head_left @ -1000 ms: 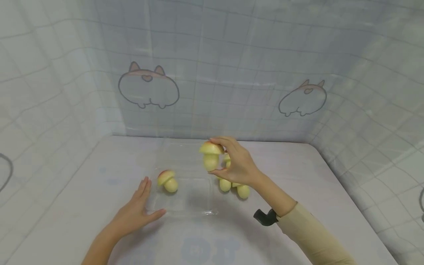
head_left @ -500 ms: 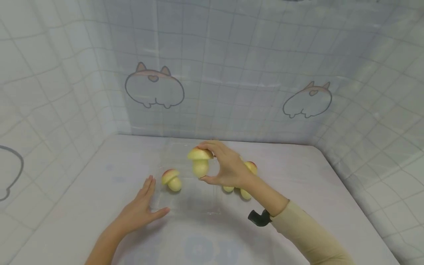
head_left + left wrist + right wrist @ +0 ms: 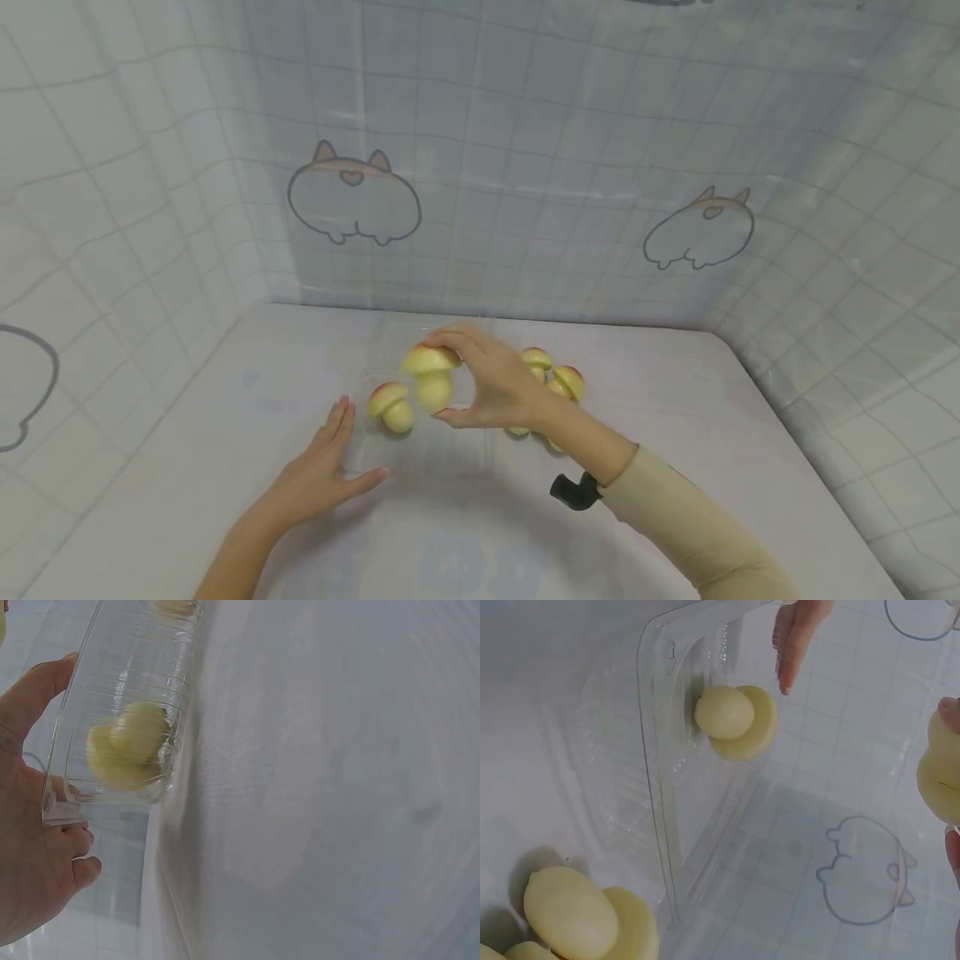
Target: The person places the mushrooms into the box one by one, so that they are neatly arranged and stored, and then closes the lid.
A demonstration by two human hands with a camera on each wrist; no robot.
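Note:
My right hand (image 3: 498, 383) pinches a yellow toy mushroom (image 3: 432, 367) with a reddish cap top between thumb and fingers, stem down, above the clear plastic box (image 3: 461, 454). Inside the box, toward its left side, a second toy mushroom (image 3: 397, 415) lies tilted; the left wrist view shows it through the wall. At the box's left side is my left hand (image 3: 311, 479), thumb spread along the near side and the other fingers extended in the head view. In the left wrist view the thumb (image 3: 49, 679) touches the box rim.
Several more toy mushrooms (image 3: 567, 382) lie in a cluster right of the box, partly hidden by the right forearm. A black bent piece (image 3: 574, 492) sits by the right sleeve. Tiled-pattern sheeting (image 3: 480, 233) rises behind the white table (image 3: 675, 417) and at both sides.
The right hand has carried its toy mushroom leftward and slightly down, over the box. The left hand keeps its place beside the box; the whole head view has shifted a little.

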